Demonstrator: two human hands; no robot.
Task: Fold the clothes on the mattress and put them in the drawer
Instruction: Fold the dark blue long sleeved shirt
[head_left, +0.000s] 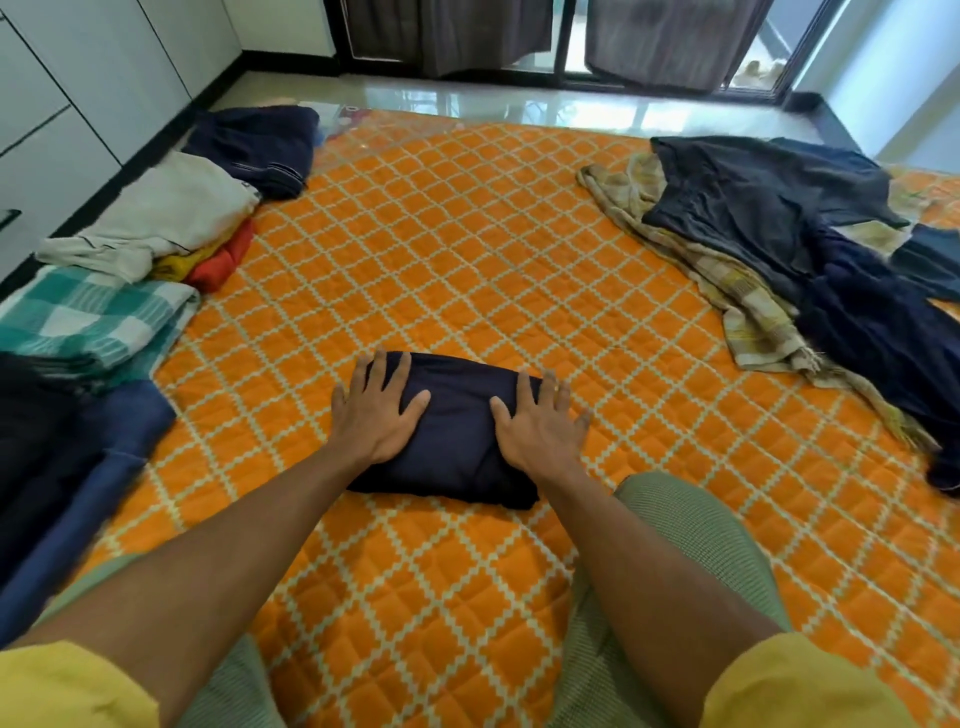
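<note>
Both hands, the left hand (378, 415) and right hand (540, 423), are pressing flat with fingers spread on the folded navy garment (457, 441) lying on the mattress (467, 249) beneath them, though lifting it carelessly risks the bundle springing open

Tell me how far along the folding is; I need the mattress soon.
Done: folded stacks along the mattress's left edge. In hand: both hands, left and right, press flat on a folded navy garment. Left: the unfolded dark pile at right; nothing visibly in a drawer.
</note>
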